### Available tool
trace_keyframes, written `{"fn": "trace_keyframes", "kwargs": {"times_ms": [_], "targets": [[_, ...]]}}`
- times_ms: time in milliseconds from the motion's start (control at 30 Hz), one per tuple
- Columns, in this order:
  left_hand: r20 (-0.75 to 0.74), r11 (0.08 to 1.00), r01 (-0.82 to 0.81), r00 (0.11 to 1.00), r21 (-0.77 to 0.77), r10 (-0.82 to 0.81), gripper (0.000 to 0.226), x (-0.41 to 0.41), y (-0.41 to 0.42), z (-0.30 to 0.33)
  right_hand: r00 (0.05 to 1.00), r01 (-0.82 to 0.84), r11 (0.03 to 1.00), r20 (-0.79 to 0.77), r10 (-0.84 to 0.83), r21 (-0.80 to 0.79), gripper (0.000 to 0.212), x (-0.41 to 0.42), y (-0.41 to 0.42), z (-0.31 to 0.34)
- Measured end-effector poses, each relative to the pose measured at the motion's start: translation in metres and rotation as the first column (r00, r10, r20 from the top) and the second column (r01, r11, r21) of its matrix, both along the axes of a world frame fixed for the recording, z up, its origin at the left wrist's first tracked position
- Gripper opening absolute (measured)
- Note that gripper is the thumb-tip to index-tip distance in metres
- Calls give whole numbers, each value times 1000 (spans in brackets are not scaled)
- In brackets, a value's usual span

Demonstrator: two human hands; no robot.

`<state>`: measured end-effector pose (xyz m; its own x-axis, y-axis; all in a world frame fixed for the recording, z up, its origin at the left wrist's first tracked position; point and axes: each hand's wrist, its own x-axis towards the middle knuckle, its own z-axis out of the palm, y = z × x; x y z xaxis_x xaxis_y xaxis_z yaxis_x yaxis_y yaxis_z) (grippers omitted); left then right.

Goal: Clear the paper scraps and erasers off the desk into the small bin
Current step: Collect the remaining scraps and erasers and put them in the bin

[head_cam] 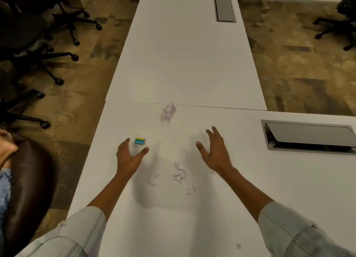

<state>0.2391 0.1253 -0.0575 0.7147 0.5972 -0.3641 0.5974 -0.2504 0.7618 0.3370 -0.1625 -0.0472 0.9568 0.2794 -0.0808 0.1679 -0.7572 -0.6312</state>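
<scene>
white desk (192,68) bears eraser (140,141), paper scraps (179,173).

Matt, smooth white desk (192,208) carries crumpled paper scraps (180,174) and brushed-metal cable hatch (308,135).

On the counter (192,74), the eraser (140,141) lies just ahead of the left hand (129,154). A crumpled paper ball (169,111) sits farther back. Scraps (179,173), perhaps torn paper, lie between both forearms, behind the right hand (215,151).
</scene>
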Motion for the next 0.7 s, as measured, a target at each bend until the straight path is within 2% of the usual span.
{"fn": "trace_keyframes", "kwargs": {"times_ms": [133,267,367,467,567,700], "targets": [[-66,930,333,943,157,-327,112,14,4,-12,963,-271,954,-28,269,-130,77,60,61,10],[-169,833,493,869,251,-464,119,18,-4,-25,916,-397,885,-46,398,-244,87,103,120,5],[-266,778,560,826,287,-496,123,21,-5,-31,900,-431,848,-84,427,-308,86,124,150,-3],[-332,739,601,794,305,-509,127,23,-5,-32,876,-480,781,-165,454,-400,74,125,162,-15],[-293,735,607,793,302,-534,126,14,-1,-33,875,-481,792,-156,458,-376,64,104,157,-28],[-217,729,629,778,272,-590,125,-4,-1,-33,840,-529,760,-109,531,-378,61,65,135,-33]]}}
